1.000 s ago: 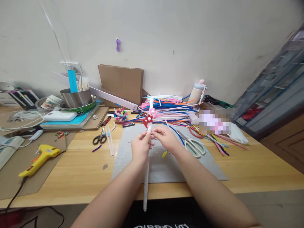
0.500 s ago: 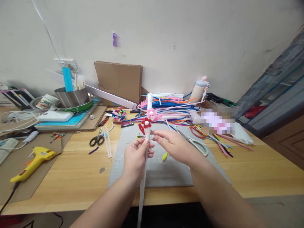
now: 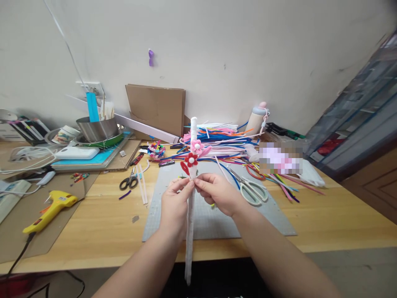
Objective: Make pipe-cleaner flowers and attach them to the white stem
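Observation:
A long white wrapped band (image 3: 190,231) stands nearly upright in front of me, its lower end hanging past the table edge. A pink flower (image 3: 197,146) and a red flower (image 3: 191,160), both with white centres, sit on its upper part. A red loop-shaped petal (image 3: 185,167) sticks out left and a pink one (image 3: 206,151) right. My left hand (image 3: 175,200) is closed round the band below the red flower. Against it, my right hand (image 3: 218,192) pinches at the same spot, thumbs almost touching; any small piece between those fingers is hidden.
Beneath my hands lies a grey cutting mat (image 3: 167,223). Pale-handled scissors (image 3: 252,192) rest on its right, dark scissors (image 3: 128,181) left of it. A yellow glue gun (image 3: 51,211) lies far left. Colourful pipe cleaners (image 3: 217,140) pile up behind, before cardboard (image 3: 156,109).
My right hand has moved left and down onto the band, its fingers now pinched beside my left thumb. The band's lower end has swung slightly right, and the view has shifted a little.

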`<state>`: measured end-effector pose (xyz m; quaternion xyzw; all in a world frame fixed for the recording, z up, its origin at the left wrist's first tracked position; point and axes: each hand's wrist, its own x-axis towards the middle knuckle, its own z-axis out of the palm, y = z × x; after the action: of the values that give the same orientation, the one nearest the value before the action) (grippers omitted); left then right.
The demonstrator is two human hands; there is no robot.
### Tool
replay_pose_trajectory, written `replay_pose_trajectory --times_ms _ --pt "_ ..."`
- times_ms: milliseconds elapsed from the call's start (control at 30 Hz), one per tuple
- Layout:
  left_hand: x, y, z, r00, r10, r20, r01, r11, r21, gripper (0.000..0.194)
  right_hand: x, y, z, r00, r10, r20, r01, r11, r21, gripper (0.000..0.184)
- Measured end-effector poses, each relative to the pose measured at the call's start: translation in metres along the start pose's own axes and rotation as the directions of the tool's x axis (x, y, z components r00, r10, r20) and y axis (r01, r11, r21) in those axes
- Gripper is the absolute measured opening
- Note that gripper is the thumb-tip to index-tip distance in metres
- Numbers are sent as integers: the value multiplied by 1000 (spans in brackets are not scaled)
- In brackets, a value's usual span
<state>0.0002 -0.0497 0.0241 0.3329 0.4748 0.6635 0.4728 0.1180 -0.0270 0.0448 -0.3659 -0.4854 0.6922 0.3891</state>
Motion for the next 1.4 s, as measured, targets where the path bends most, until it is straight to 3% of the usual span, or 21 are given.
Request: replay_pose_trajectory --times_ms 300,567,933,1100,1233,1400 --pt "-19 1 5 994 -108 16 109 980 -164 15 -1 13 11 992 -110 -58 112 994 21 29" --pt "-9 15 -2 998 -49 48 58 980 -191 26 -7 12 19 978 -172 -121 167 985 -48 30" --pt "-3 17 -9 978 -45 202 76 986 -151 13 -11 17 22 956 -236 -175 214 968 -132 30" --pt "-4 18 -8 974 -85 211 122 978 -170 14 -11 19 21 939 -287 -188 240 942 -235 28" --pt "-5 18 -10 973 -83 213 108 988 -110 15 -13 20 21 896 -391 -209 303 885 -353 28" --pt "-8 16 -12 975 -90 203 111 989 -94 14 -15 23 23 880 -419 -224 321 872 -370 27"
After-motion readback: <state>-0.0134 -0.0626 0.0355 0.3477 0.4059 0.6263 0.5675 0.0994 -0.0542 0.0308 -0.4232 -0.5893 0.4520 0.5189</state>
